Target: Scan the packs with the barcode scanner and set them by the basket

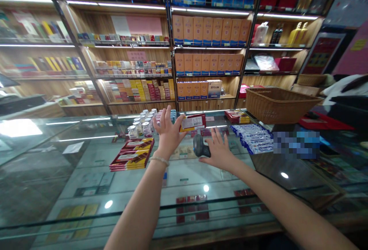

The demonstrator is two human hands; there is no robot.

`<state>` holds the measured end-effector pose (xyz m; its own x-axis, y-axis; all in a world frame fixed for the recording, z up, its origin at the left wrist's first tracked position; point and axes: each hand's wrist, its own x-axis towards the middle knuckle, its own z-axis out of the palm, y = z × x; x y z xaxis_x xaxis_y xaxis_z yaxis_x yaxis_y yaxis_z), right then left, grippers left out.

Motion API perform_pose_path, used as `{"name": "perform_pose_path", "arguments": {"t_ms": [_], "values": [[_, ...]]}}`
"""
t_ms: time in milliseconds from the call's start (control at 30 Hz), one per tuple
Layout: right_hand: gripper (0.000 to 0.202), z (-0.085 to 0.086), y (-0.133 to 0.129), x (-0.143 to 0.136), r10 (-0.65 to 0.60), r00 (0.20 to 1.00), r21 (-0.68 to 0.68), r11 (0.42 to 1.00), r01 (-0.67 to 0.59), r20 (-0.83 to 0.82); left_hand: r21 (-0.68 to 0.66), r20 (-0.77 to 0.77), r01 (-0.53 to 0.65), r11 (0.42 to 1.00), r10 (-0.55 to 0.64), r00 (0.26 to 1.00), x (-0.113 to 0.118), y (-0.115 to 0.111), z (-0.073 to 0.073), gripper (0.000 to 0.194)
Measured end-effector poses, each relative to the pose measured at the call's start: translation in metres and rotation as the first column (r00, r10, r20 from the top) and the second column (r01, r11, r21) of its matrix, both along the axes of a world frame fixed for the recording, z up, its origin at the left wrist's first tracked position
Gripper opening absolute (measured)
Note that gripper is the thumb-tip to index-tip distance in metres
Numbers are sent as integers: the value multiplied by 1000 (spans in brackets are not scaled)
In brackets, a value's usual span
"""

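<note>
My left hand (169, 133) is raised over the glass counter, its thumb against the left end of a red and yellow packet (194, 122) with a white label facing me. The other fingers of that hand point upward, spread. My right hand (220, 151) has its fingers apart, with the thumb side beside the handle of a dark handheld scanner (199, 146); whether they touch is unclear. Left of my left hand, red and yellow chocolate packets (132, 154) lie in stacked rows. Small round jars (140, 125) stand behind them.
Blue and white packets (253, 139) lie right of my right hand. Further back are more red packets (237, 116) and a wicker basket (280, 104). Shelves of boxes (209, 30) line the wall. At the right edge, part of a person (343, 87) in white shows.
</note>
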<state>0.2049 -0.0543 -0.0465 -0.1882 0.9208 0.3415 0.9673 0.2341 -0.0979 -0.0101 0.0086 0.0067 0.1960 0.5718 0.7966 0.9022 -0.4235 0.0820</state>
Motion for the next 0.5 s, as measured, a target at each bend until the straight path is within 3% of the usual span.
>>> {"name": "perform_pose_path", "arguments": {"t_ms": [100,233,367,500], "values": [[53,1,1,2,30,1000,0,1000,-30,5,-5,3,-1,1000,1,1000,-1,1,-1,61],[39,6,2,6,53,999,-22,998,-53,-9,-16,24,-18,1000,19,1000,-4,4,-4,62],[40,18,6,21,56,997,-39,998,-58,-44,-30,19,-57,998,58,998,-6,6,-4,62],[47,32,14,46,59,978,19,998,-57,-198,-48,19,-78,996,79,997,-4,4,-3,64]]}}
